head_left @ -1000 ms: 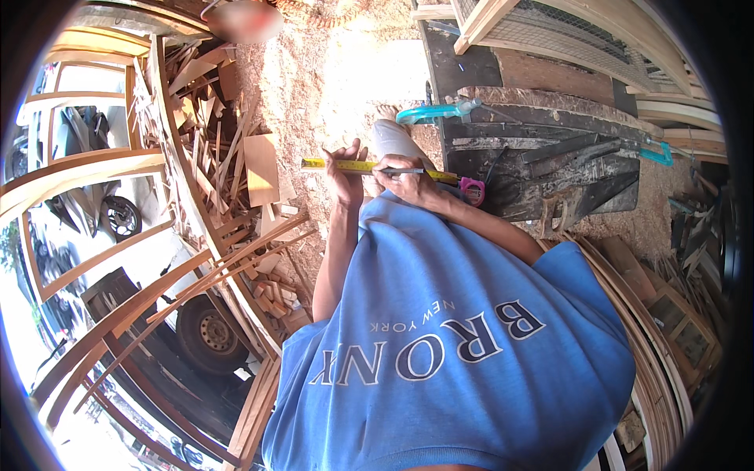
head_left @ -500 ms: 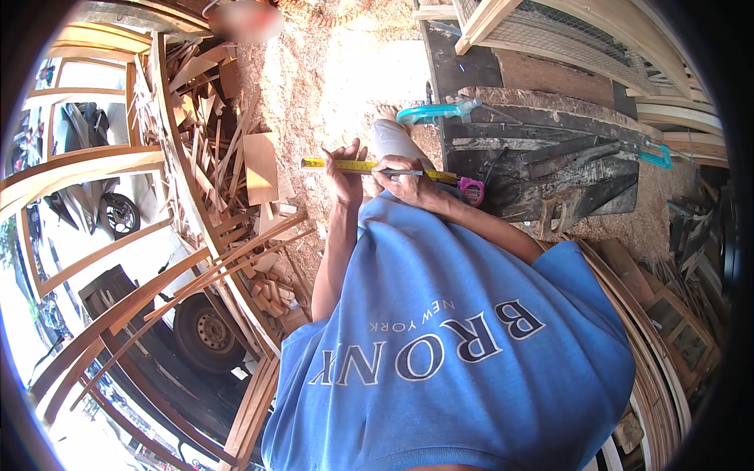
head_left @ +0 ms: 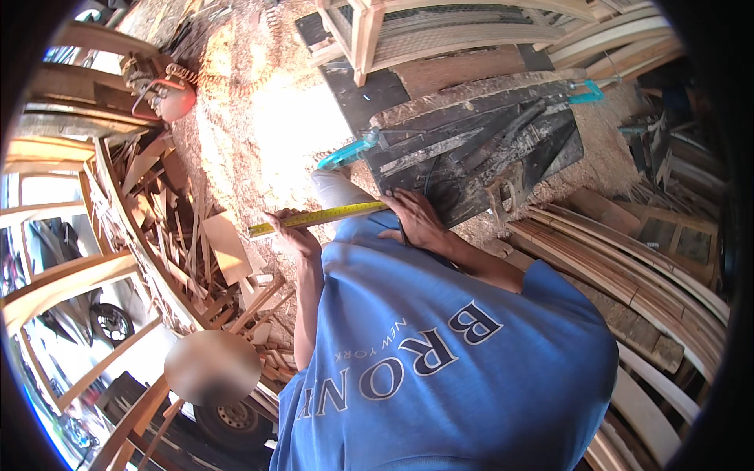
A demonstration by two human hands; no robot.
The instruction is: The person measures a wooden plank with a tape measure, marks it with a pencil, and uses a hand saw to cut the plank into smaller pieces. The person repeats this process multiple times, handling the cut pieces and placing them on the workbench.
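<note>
A yellow tape measure blade (head_left: pixel 326 215) stretches between my hands in front of my body, its end poking out past the left one. My left hand (head_left: pixel 294 233) is closed around the blade near that free end. At the other end, the thumb side of my right hand (head_left: pixel 416 220) meets the blade, with the fingers bent over it. The tape's case does not show; my right hand hides that part. A thin dark stick (head_left: pixel 404 232) shows under the right palm, too covered to name. Both hands are just beyond my blue shirt (head_left: pixel 448 345).
To the right lies a dark worktop (head_left: pixel 471 157) with scraps and a turquoise clamp (head_left: pixel 349 149) at its edge. Wooden frames (head_left: pixel 455 43) stand beyond. A scrap-wood pile (head_left: pixel 188 259) lies left, near an orange-red machine (head_left: pixel 173 100). Long boards (head_left: pixel 620 275) lie right.
The view has swung, so the worktop sits further left. The blade tilts up toward the right now. The pink tape case and most of the dark stick at my right hand have gone out of sight.
</note>
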